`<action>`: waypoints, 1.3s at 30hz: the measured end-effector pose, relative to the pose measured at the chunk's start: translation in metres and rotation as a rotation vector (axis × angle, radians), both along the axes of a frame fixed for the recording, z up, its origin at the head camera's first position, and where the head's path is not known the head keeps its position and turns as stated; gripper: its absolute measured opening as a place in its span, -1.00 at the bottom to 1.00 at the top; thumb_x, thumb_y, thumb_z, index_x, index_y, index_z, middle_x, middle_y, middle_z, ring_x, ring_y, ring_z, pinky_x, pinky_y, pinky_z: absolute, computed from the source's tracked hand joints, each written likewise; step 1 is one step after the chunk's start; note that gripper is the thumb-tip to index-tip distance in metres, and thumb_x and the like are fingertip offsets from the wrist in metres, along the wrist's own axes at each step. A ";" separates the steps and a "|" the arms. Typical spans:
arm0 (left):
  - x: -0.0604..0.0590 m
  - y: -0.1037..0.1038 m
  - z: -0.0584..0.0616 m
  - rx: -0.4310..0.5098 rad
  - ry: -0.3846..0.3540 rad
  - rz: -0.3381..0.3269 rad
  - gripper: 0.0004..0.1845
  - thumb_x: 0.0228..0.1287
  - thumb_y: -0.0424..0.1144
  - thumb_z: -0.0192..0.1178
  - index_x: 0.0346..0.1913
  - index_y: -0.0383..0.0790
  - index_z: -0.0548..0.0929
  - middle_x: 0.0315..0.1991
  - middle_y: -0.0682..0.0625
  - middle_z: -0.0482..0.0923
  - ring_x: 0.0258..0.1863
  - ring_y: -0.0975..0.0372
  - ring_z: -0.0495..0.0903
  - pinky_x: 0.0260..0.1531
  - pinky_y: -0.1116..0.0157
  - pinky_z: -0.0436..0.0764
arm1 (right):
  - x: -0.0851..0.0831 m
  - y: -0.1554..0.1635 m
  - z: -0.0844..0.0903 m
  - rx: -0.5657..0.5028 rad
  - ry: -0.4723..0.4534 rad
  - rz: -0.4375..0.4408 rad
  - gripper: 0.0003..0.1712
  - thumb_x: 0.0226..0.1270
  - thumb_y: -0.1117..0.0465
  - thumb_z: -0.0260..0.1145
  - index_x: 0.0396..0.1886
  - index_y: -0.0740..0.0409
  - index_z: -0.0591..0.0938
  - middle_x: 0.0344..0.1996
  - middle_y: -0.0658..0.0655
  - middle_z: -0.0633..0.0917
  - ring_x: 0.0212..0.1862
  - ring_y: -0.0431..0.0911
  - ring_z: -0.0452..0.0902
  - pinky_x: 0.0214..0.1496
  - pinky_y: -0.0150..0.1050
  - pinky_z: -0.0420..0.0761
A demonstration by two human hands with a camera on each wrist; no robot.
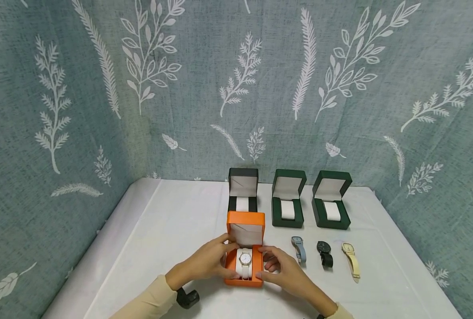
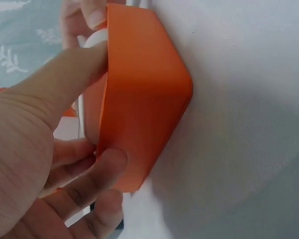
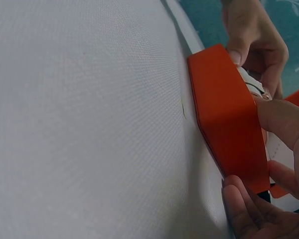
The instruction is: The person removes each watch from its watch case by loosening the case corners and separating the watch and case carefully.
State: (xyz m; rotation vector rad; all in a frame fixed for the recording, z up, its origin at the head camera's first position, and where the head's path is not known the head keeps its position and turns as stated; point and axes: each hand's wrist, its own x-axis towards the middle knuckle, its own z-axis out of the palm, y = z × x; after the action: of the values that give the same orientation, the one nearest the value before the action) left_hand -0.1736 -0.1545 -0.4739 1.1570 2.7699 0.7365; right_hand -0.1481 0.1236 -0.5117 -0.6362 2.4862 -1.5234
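An open orange watch box stands on the white table near the front edge. A white watch lies on its cushion. My left hand grips the box's left side, thumb over the rim and fingers curled under the lower corner. My right hand grips the right side the same way, thumb on top and fingertips at the near corner. In both wrist views the box's orange outer wall fills the middle.
Three open boxes with white cushions stand at the back: one black, two green. A blue watch, a black watch and a cream watch lie to the right. Leaf-print fabric walls surround the table.
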 end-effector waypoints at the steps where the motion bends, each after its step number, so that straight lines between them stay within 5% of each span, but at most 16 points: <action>1: 0.000 0.000 0.000 -0.001 -0.003 0.001 -0.26 0.11 0.14 0.54 0.25 -0.24 0.66 0.27 -0.04 0.47 -0.02 0.28 0.48 -0.03 0.29 0.56 | 0.000 0.000 0.000 0.002 -0.001 -0.001 -0.33 0.24 0.06 0.58 0.30 0.11 0.57 -0.08 0.11 0.64 -0.16 -0.06 0.59 -0.11 -0.30 0.64; 10: 0.001 0.002 0.000 -0.095 -0.047 -0.001 -0.24 0.27 0.11 0.37 0.37 -0.36 0.54 0.28 -0.17 0.33 -0.45 0.40 0.42 -0.35 0.42 0.50 | -0.001 0.000 0.000 0.008 -0.007 -0.004 -0.34 0.24 0.05 0.58 0.29 0.12 0.57 -0.08 0.11 0.64 -0.16 -0.06 0.59 -0.11 -0.30 0.64; 14: 0.001 0.005 0.005 -0.115 -0.058 0.010 -0.20 0.22 0.11 0.41 0.38 -0.36 0.53 0.27 -0.16 0.31 -0.48 0.39 0.39 -0.37 0.42 0.46 | -0.003 0.001 0.000 0.001 0.019 0.001 -0.35 0.24 0.06 0.58 0.28 0.10 0.57 -0.09 0.10 0.64 -0.16 -0.07 0.58 -0.10 -0.29 0.64; 20: 0.000 0.010 0.010 -0.124 -0.049 0.021 -0.18 0.16 0.11 0.49 0.37 -0.33 0.54 0.34 -0.21 0.30 -0.29 0.28 0.51 -0.20 0.33 0.57 | -0.003 0.002 -0.001 -0.013 0.038 0.004 -0.35 0.24 0.06 0.58 0.28 0.11 0.58 -0.09 0.09 0.64 -0.17 -0.08 0.58 -0.10 -0.29 0.64; 26: 0.000 0.012 0.006 -0.108 0.058 0.021 -0.26 0.06 0.12 0.59 0.18 -0.32 0.66 0.19 -0.13 0.46 -0.03 0.20 0.53 -0.01 0.24 0.63 | -0.001 0.002 -0.002 -0.030 -0.003 0.005 -0.35 0.23 0.07 0.59 0.28 0.10 0.58 -0.08 0.10 0.63 -0.15 -0.05 0.59 -0.09 -0.28 0.64; 39: -0.004 0.011 0.003 -0.144 0.157 -0.009 -0.27 0.01 0.18 0.58 0.11 -0.27 0.70 0.01 0.00 0.69 -0.16 0.33 0.61 -0.07 0.32 0.66 | -0.001 0.001 -0.003 -0.066 -0.015 0.014 -0.35 0.24 0.10 0.58 0.30 0.10 0.57 -0.05 0.10 0.65 -0.14 -0.07 0.59 -0.08 -0.28 0.65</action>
State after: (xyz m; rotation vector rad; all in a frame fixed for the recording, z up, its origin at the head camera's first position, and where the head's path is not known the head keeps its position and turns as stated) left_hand -0.1778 -0.1435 -0.4707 1.2478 2.8842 0.4544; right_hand -0.1486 0.1250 -0.5145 -0.6484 2.4243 -1.6058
